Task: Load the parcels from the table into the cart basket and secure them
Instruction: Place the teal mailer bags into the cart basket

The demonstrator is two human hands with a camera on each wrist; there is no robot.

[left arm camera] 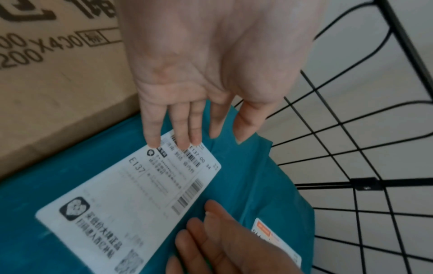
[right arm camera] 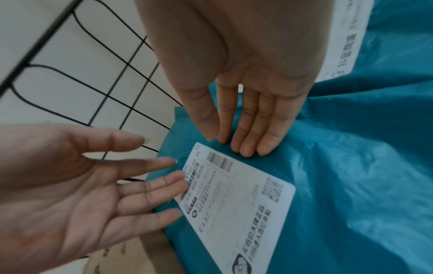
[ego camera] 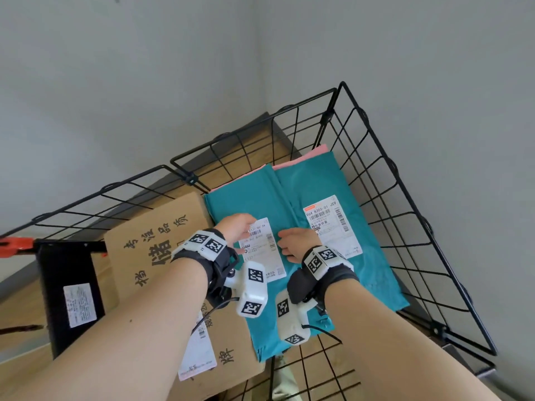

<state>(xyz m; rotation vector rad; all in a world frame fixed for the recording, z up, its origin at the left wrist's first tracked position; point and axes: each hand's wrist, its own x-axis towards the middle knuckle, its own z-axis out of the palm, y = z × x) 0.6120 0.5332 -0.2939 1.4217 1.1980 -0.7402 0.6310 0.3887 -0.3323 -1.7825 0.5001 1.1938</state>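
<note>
Two teal mailer parcels lie side by side in the black wire cart basket (ego camera: 405, 183). The left teal parcel (ego camera: 260, 204) carries a white label (left arm camera: 131, 194). The right teal parcel (ego camera: 327, 180) also has a label (ego camera: 330, 224). My left hand (ego camera: 236, 227) is open, its straight fingertips (left arm camera: 152, 140) on the top edge of the left parcel's label. My right hand (ego camera: 292, 241) is open too, with fingertips (right arm camera: 246, 148) flat on the teal plastic just beside that label. A brown cardboard box (ego camera: 150, 235) stands in the basket to the left of the teal parcels.
Pink mailers (ego camera: 315, 151) peek out under the teal ones at the far side. A black parcel (ego camera: 69, 296) with a white sticker stands left of the box. An orange clip (ego camera: 14, 244) sits on the basket's left rim. Grey walls meet in a corner behind the basket.
</note>
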